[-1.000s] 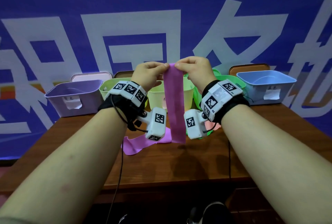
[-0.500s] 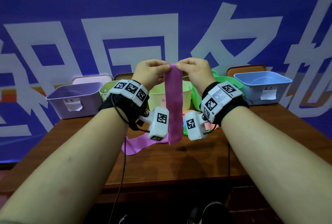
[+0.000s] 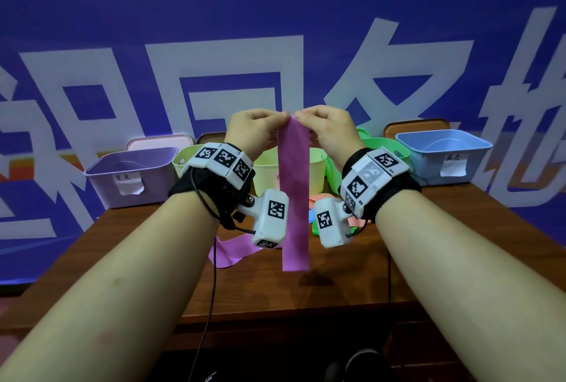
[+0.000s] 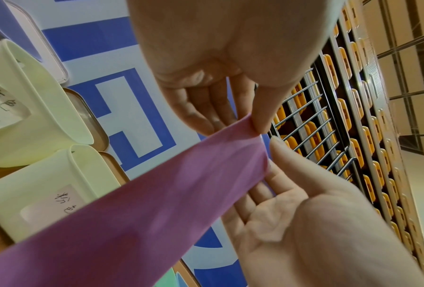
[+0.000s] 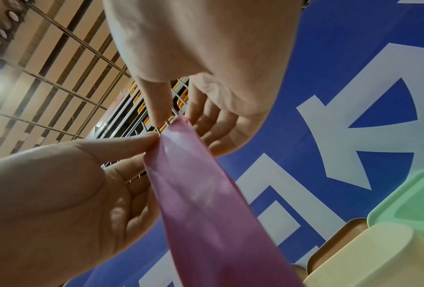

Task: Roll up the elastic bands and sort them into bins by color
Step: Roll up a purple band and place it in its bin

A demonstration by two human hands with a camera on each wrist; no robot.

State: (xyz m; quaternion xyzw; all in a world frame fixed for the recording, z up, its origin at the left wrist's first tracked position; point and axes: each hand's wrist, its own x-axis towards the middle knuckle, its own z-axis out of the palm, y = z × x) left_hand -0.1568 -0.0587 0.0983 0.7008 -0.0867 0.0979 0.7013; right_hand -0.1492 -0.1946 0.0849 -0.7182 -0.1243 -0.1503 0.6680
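A purple elastic band [image 3: 294, 194] is held up by its top edge above the wooden table [image 3: 459, 228].

The band hangs straight down, unrolled, its upper corners pinched between thumb and fingers by the left hand [image 3: 252, 130] and the right hand [image 3: 327, 130]. Another purple band [image 3: 232, 251] lies on the table beneath the left wrist. Behind, a row of bins is seen: a lilac bin [image 3: 131, 178], a pale yellow bin [image 3: 315, 170], a green bin [image 3: 395, 149] and a blue bin [image 3: 444, 152].
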